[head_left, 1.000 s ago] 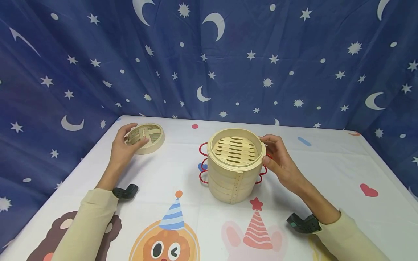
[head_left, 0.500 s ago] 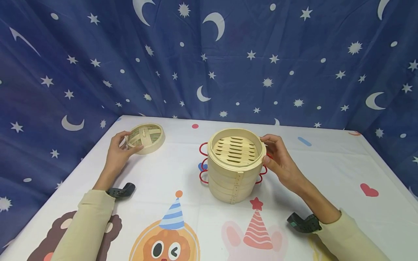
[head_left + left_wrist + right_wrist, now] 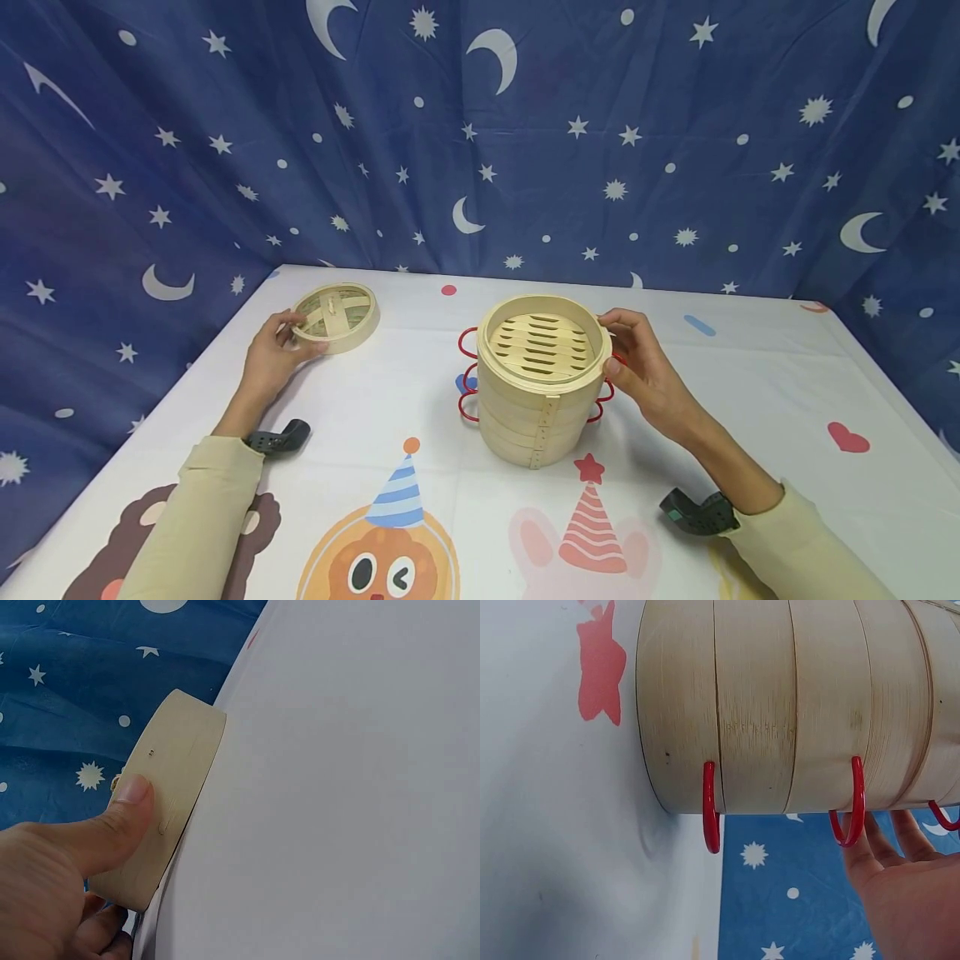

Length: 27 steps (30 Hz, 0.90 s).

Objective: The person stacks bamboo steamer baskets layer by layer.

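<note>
A round bamboo steamer lid (image 3: 347, 320) with crossed bands and a small loop on top lies at the table's back left. My left hand (image 3: 272, 358) grips its near-left edge; in the left wrist view the thumb (image 3: 133, 791) presses the lid's side wall, while the other fingers are partly hidden behind it. Right of the middle stands an uncovered stack of bamboo steamer baskets (image 3: 517, 425), its slatted floor showing inside the top tier. My right hand (image 3: 651, 379) holds the upper right rim, thumb in front and fingers behind. Red loop handles (image 3: 711, 817) stick out from the sides.
A white tablecloth (image 3: 420, 383) printed with cartoon animals, party hats and a heart covers the table. Behind it and along the left hangs a blue curtain (image 3: 555, 183) with moons and stars. Each wrist wears a dark camera band (image 3: 279, 438).
My left hand has slid back from over the lid's top to its near-left edge, uncovering more of the lid, which stays in place. The steamer and my right hand have not visibly moved.
</note>
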Each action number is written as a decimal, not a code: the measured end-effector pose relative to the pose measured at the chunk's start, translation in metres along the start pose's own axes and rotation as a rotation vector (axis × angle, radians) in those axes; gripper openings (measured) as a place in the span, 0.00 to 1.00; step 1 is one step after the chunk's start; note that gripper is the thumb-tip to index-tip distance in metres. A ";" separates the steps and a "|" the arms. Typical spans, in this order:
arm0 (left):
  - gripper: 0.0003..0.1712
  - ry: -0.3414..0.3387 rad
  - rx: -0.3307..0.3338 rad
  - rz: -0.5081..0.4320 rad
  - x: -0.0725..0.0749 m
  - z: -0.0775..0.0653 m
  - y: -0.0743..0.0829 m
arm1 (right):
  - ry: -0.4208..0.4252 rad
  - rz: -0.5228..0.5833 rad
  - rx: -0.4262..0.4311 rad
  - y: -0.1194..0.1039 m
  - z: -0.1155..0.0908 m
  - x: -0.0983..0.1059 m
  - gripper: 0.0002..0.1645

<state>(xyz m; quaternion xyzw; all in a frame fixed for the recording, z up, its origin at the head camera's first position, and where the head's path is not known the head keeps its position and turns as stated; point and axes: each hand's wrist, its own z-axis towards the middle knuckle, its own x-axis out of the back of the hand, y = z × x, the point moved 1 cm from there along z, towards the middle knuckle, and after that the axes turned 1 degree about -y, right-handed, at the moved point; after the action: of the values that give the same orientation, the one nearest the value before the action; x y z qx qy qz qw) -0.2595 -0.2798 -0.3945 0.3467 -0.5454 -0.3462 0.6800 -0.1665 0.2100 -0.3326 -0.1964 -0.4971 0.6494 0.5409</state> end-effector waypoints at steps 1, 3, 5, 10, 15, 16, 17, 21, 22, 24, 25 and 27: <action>0.34 0.002 0.005 0.004 0.000 0.000 0.000 | -0.002 0.004 0.002 0.000 0.000 0.000 0.26; 0.30 0.010 0.010 0.014 0.000 0.000 -0.001 | -0.005 0.009 0.005 0.000 0.000 0.000 0.26; 0.26 0.018 0.013 0.031 0.000 0.001 -0.001 | -0.006 0.013 0.007 0.000 0.000 0.000 0.26; 0.20 0.042 0.004 0.083 0.001 0.001 -0.003 | -0.001 0.009 -0.001 -0.001 0.000 -0.001 0.26; 0.18 0.051 -0.016 0.104 0.000 0.001 -0.004 | 0.011 0.008 -0.007 -0.002 0.000 -0.001 0.26; 0.18 0.054 -0.019 0.106 0.000 0.001 -0.003 | 0.012 0.008 -0.006 -0.003 0.000 -0.001 0.26; 0.18 0.057 -0.021 0.107 0.000 0.000 -0.003 | 0.011 0.011 -0.006 -0.003 0.000 -0.001 0.26; 0.17 0.065 -0.025 0.106 0.000 -0.001 -0.001 | 0.007 0.013 -0.004 -0.003 0.001 -0.001 0.26; 0.17 0.068 -0.029 0.097 -0.001 -0.001 0.000 | 0.006 0.013 -0.004 -0.003 0.001 -0.001 0.26; 0.18 0.075 -0.039 0.066 -0.001 -0.001 0.002 | 0.006 0.014 -0.005 -0.002 0.001 0.000 0.26; 0.18 0.082 -0.044 0.048 -0.001 0.000 0.003 | 0.006 0.012 -0.004 -0.002 0.001 0.000 0.26; 0.19 0.097 -0.061 0.012 0.000 0.000 0.007 | 0.008 0.008 -0.004 -0.003 0.001 -0.001 0.26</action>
<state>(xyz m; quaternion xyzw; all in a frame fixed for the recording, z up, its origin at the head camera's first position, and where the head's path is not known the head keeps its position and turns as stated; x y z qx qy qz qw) -0.2593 -0.2762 -0.3889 0.3390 -0.5031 -0.3413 0.7180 -0.1658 0.2089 -0.3301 -0.2025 -0.4955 0.6497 0.5398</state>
